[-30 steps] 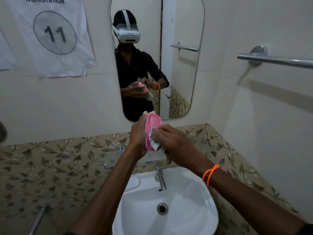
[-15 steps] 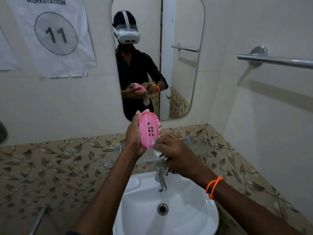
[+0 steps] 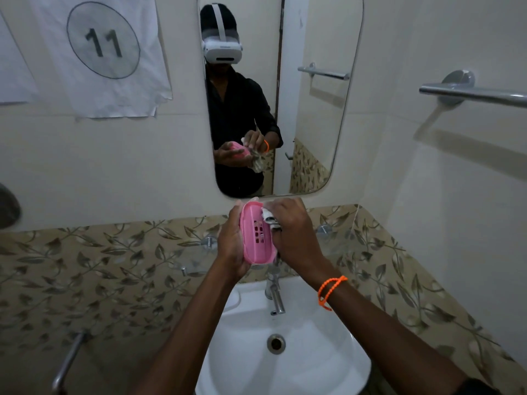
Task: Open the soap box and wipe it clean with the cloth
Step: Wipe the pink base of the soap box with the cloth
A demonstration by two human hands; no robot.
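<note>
A pink soap box part (image 3: 256, 233) with drain slots in its middle is held upright above the basin. My left hand (image 3: 231, 243) grips it from the left side and from behind. My right hand (image 3: 291, 232) holds a bunched pale cloth (image 3: 269, 218) and presses it against the upper right of the pink part. Most of the cloth is hidden under my right fingers. An orange band (image 3: 330, 290) circles my right wrist.
A white wash basin (image 3: 285, 354) with a chrome tap (image 3: 275, 295) lies right below my hands. The mirror (image 3: 273, 95) is on the wall ahead and a towel rail (image 3: 473, 94) on the right wall. A paper sign marked 11 (image 3: 104, 41) hangs at the upper left.
The pink part has turned so its slotted face looks at me and has tilted. My right hand with the cloth has moved from its lower right up to its upper right.
</note>
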